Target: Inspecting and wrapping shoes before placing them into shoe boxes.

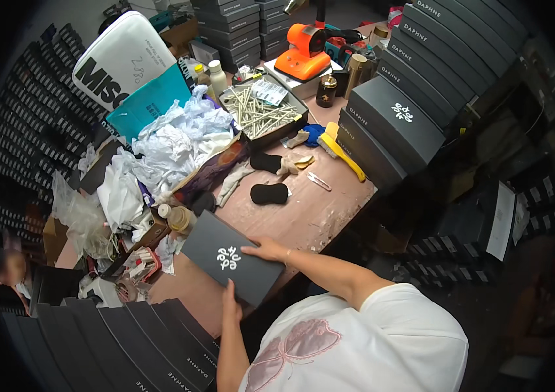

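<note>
A flat dark grey box lid [225,251] with a white emblem lies tilted on the pinkish worktable [303,209] near its front edge. My right hand [266,249] rests flat on the lid's right side. My left hand [230,304] grips the lid's near edge from below, fingers pointing up. Both forearms come in from the bottom, in front of my white shirt.
A pile of crumpled white paper [173,147] and plastic fills the table's left. Behind are a tray of metal rods [261,111], black pads [269,193], a yellow-handled brush [343,153], tweezers [318,180] and an orange machine [303,49]. Stacked dark boxes [395,117] stand right and below left [140,346].
</note>
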The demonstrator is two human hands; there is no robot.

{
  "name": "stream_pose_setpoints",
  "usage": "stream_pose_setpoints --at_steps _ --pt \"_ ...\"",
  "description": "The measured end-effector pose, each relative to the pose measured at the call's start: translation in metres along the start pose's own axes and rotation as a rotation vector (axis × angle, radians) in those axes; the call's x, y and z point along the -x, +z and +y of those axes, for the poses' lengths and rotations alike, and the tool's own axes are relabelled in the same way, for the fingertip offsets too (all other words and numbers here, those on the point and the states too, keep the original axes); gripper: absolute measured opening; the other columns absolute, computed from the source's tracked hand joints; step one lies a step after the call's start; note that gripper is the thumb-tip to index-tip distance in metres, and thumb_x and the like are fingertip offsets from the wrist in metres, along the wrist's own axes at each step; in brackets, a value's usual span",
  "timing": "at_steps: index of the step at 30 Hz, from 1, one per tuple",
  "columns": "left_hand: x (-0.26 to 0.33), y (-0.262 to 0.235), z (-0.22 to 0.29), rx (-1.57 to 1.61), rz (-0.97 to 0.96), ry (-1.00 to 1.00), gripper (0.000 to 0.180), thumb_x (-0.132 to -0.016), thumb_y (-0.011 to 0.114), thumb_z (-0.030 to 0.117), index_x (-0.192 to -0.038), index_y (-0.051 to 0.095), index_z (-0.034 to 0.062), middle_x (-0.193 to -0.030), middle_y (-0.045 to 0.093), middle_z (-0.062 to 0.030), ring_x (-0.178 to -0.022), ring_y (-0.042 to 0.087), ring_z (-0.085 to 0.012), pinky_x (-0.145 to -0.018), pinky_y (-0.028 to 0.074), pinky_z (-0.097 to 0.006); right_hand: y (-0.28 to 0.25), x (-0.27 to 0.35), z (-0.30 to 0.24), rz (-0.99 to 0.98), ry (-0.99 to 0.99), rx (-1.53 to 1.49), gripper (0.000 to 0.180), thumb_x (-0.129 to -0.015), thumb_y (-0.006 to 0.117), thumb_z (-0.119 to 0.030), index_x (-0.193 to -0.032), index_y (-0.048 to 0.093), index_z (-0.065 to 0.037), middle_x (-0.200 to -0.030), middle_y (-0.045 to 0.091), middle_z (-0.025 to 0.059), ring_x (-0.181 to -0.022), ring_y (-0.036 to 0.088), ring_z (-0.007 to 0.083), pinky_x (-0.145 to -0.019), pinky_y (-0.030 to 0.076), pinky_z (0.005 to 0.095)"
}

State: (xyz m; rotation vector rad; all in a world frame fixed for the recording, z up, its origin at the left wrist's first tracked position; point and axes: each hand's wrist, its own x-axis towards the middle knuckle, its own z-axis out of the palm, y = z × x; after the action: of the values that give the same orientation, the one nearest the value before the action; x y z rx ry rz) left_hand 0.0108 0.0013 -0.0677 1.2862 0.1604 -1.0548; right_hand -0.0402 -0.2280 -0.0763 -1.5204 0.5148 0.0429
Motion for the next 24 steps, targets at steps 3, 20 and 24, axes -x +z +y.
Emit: stream_pose_setpoints --at_steps 3,20,24 --pt "0.030 0.003 -0.024 0.267 0.040 -0.002 0.066 -0.087 0.064 0.038 -0.134 0.040 -0.0008 -0.127 0.051 -0.0115 -0.119 0.048 -0.0261 -0.101 0.040 -0.041 0.004 0.052 -0.004 0.005 -0.095 0.063 0.081 -0.084 0.064 -0.050 -0.140 0.037 0.003 -0.139 0.044 0.0233 -0.127 0.046 0.0290 -0.103 0.037 0.0355" --pt "0.067 0.126 -0.002 0.266 -0.080 0.163 0.061 -0.078 0.068 0.033 -0.125 0.051 -0.0015 -0.115 0.061 -0.0133 -0.101 0.062 -0.0259 -0.087 0.052 -0.036 -0.289 0.002 0.071 0.509 0.123 0.835 0.064 -0.082 0.048 -0.002 -0.143 0.027 -0.007 -0.114 0.053 0.0271 -0.098 0.057 0.0410 -0.084 0.048 0.0454" --pt "0.053 0.152 0.004 0.228 -0.171 0.066 0.070 -0.078 0.067 0.029 -0.135 0.039 0.0016 -0.122 0.053 -0.0130 -0.109 0.056 -0.0246 -0.089 0.049 -0.036 -0.218 -0.036 0.040 0.375 -0.075 0.765 0.061 -0.084 0.046 -0.002 -0.142 0.028 -0.003 -0.104 0.055 0.0261 -0.096 0.059 0.0397 -0.081 0.049 0.0448"
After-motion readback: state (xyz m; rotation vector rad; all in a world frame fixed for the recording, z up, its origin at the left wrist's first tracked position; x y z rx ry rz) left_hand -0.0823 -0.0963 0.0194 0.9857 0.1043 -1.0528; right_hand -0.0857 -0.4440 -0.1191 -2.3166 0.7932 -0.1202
